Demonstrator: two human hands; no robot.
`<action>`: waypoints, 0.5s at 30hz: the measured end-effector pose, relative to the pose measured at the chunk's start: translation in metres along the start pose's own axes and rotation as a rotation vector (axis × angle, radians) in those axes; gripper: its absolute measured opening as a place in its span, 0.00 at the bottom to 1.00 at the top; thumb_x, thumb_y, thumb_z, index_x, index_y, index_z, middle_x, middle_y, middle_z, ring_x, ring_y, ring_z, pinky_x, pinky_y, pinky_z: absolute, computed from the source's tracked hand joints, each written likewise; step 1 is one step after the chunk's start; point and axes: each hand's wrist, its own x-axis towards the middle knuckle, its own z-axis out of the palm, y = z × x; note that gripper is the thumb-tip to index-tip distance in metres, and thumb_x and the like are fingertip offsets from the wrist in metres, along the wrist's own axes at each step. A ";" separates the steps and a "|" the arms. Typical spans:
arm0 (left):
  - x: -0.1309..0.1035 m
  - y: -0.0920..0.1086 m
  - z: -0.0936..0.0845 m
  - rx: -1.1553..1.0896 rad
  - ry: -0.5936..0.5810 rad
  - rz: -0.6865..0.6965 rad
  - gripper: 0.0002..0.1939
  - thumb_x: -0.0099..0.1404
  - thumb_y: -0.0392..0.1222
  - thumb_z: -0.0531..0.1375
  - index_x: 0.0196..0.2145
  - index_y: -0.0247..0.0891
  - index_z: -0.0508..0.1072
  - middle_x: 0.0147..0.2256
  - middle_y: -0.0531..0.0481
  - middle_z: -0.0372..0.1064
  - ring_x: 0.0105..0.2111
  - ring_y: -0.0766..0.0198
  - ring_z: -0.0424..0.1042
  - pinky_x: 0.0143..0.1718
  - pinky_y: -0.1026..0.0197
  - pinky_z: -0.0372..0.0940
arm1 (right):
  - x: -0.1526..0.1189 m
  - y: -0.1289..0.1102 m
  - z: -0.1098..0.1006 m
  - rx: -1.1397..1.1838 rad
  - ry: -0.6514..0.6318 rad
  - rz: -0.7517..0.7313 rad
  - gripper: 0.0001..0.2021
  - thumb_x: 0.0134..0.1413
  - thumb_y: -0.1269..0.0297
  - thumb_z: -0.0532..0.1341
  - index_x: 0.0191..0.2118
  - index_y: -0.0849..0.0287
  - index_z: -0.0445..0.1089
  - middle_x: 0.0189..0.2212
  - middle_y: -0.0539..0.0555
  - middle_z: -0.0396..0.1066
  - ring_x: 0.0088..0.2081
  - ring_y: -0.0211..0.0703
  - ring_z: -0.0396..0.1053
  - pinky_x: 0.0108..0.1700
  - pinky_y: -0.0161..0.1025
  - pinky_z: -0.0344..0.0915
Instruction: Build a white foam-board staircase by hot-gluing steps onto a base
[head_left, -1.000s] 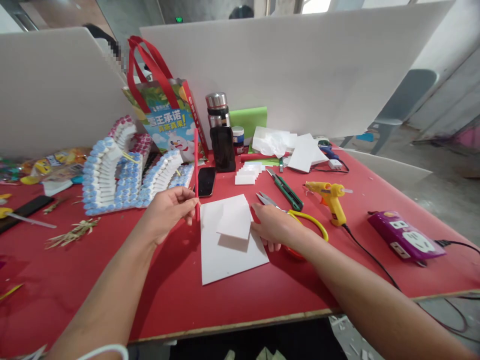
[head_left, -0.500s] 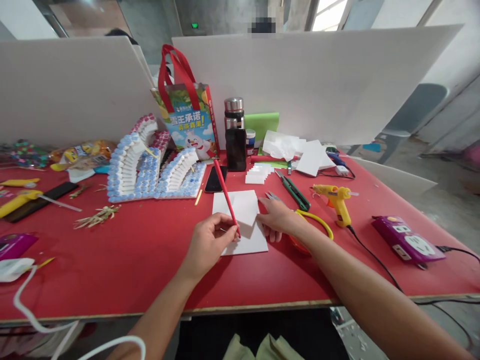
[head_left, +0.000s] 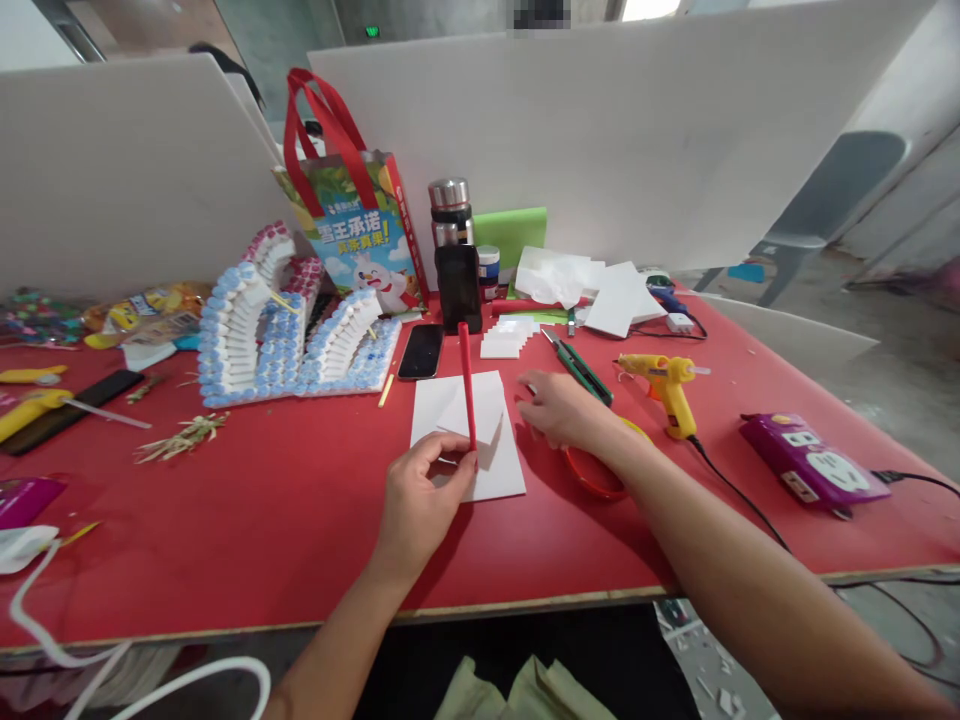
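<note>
My left hand (head_left: 426, 490) pinches a red pencil (head_left: 468, 385) near its lower end, and the pencil stands almost upright. Beneath it lies a white sheet of board (head_left: 502, 478). A smaller white piece (head_left: 484, 415) rests on that sheet. To the right of the sheet, my right hand (head_left: 559, 408) hovers with fingers loosely bent and apart, seemingly gripping nothing. Scissors with red and yellow handles (head_left: 596, 480) lie under my right hand and wrist, their blades mostly hidden. A green utility knife (head_left: 579, 368) lies just beyond that hand.
A yellow glue gun (head_left: 671, 390) and purple power strip (head_left: 814, 460) are at the right, with cords. Behind the sheet are a phone (head_left: 421, 352), a flask (head_left: 450, 210) and small white pieces (head_left: 506, 338). A blue-and-white model (head_left: 262, 350) and gift bag (head_left: 360, 230) stand left.
My right hand has come off the sheet's right edge and moved slightly right, over the scissors. The red pencil has tipped from leaning left to nearly upright. The view has shifted slightly.
</note>
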 end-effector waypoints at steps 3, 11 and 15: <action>0.000 -0.001 0.001 -0.023 0.001 0.003 0.05 0.65 0.44 0.63 0.35 0.42 0.77 0.35 0.49 0.78 0.33 0.61 0.77 0.37 0.60 0.73 | -0.009 -0.008 -0.005 0.150 0.193 -0.246 0.18 0.61 0.57 0.60 0.53 0.62 0.71 0.22 0.48 0.69 0.25 0.37 0.66 0.30 0.34 0.62; -0.001 -0.006 0.002 -0.045 0.004 0.020 0.06 0.66 0.46 0.63 0.36 0.43 0.78 0.35 0.49 0.78 0.33 0.61 0.76 0.39 0.60 0.73 | -0.022 -0.033 0.020 0.198 0.043 -0.534 0.10 0.62 0.61 0.61 0.32 0.60 0.73 0.26 0.48 0.70 0.27 0.33 0.63 0.32 0.33 0.56; -0.001 -0.010 0.001 -0.070 -0.010 0.037 0.06 0.67 0.43 0.62 0.36 0.42 0.78 0.38 0.48 0.78 0.36 0.61 0.76 0.38 0.62 0.72 | -0.021 -0.036 0.019 0.128 0.108 -0.563 0.10 0.62 0.63 0.61 0.30 0.60 0.70 0.24 0.47 0.68 0.26 0.33 0.61 0.33 0.33 0.55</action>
